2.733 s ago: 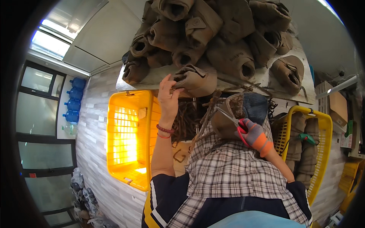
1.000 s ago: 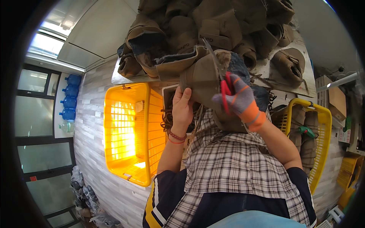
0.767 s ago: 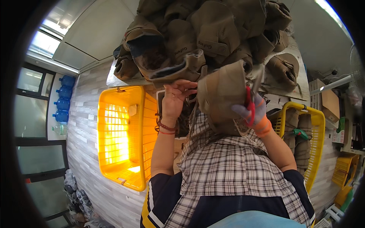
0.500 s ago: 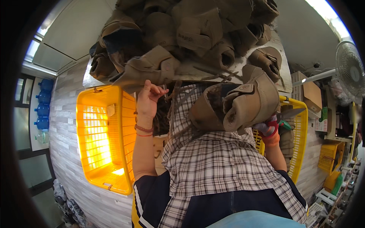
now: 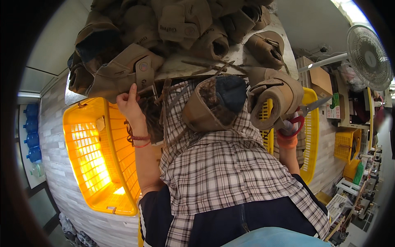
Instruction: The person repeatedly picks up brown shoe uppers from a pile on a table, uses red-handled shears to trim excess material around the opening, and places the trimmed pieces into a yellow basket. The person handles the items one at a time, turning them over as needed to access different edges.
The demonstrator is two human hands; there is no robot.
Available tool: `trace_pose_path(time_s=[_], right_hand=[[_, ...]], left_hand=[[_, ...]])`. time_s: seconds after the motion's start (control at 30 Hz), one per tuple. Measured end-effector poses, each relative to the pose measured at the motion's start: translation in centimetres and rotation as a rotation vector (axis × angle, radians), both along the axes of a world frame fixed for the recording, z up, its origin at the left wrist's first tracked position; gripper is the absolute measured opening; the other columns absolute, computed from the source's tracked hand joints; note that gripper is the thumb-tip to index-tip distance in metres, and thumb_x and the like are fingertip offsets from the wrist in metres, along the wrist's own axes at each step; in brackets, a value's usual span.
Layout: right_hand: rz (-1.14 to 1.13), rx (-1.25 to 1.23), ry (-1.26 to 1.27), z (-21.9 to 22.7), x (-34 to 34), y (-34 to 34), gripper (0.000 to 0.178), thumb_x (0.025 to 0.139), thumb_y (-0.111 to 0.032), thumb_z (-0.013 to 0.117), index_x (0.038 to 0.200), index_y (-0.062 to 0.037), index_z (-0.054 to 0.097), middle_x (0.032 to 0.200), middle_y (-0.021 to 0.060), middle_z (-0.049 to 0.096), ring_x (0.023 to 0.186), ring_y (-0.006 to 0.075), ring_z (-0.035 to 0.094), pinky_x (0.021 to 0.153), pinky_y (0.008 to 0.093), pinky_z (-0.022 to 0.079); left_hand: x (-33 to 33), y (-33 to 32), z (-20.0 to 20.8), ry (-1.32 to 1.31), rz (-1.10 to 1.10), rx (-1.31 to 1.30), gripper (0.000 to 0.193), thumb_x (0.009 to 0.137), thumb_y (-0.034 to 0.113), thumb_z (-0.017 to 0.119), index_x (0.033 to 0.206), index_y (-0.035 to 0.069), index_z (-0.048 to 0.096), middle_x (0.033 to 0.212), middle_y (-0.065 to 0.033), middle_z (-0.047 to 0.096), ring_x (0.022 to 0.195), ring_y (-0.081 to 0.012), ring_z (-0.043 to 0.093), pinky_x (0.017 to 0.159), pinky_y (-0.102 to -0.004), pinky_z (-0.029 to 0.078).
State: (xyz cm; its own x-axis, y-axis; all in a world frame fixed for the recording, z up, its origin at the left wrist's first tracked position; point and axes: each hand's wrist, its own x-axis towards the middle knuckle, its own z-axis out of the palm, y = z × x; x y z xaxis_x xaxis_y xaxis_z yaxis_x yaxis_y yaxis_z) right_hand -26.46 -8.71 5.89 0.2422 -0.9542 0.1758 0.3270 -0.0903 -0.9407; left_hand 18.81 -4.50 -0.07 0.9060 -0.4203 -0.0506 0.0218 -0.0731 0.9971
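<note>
My left hand (image 5: 131,106) has its thumb up at the front edge of a tan boot upper (image 5: 123,70) on the near left of the pile. Its fingers curl at that edge, partly hidden. My gloved right hand (image 5: 288,128) is closed around red-handled scissors (image 5: 297,126), blades pointing right. A rolled tan boot upper (image 5: 277,99) stands against the same hand; how the fingers meet it is hidden. On my plaid apron (image 5: 222,173) lies another upper (image 5: 216,103), its opening towards me, showing brown fur and dark blue lining.
More tan uppers (image 5: 185,24) are heaped on the table (image 5: 284,45), with narrow brown strips (image 5: 210,66) near its front edge. Yellow baskets stand at my left (image 5: 123,164) and right (image 5: 310,144). A white fan (image 5: 368,57) is at the far right.
My right hand and the rolled upper have moved apart from the one on my lap, and the red scissor handles now show. My left fingers have curled in. The view has shifted.
</note>
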Motion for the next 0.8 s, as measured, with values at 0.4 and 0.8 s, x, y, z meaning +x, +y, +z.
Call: trace_pose_path(time_s=[0.4, 0.8], right_hand=[[0.214, -0.015, 0.837, -1.6, 9.0, 0.7, 0.023, 0.079, -0.005, 0.067, 0.1, -0.0028, 0.057, 0.085, 0.0063, 0.063, 0.079, 0.0102, 0.056, 0.072, 0.0267, 0.047], [0.448, 0.306, 0.517, -6.4, 9.8, 0.4, 0.044, 0.079, -0.017, 0.073, 0.114, 0.0014, 0.055, 0.098, 0.0018, 0.06, 0.086, 0.0096, 0.051, 0.078, 0.0246, 0.044]], left_hand=[[-4.8, -0.6, 1.7, -0.588, -0.137, -0.022, 0.104, 0.075, 0.029, 0.077, 0.147, 0.005, 0.006, 0.151, -0.0199, 0.007, 0.14, -0.0364, 0.007, 0.113, -0.0476, 0.014], [-3.3, -1.5, -0.8, -0.884, 0.051, -0.042, 0.082, 0.077, -0.006, 0.059, 0.146, 0.006, 0.015, 0.151, -0.0239, 0.006, 0.138, -0.0424, 0.012, 0.109, -0.0478, 0.027]])
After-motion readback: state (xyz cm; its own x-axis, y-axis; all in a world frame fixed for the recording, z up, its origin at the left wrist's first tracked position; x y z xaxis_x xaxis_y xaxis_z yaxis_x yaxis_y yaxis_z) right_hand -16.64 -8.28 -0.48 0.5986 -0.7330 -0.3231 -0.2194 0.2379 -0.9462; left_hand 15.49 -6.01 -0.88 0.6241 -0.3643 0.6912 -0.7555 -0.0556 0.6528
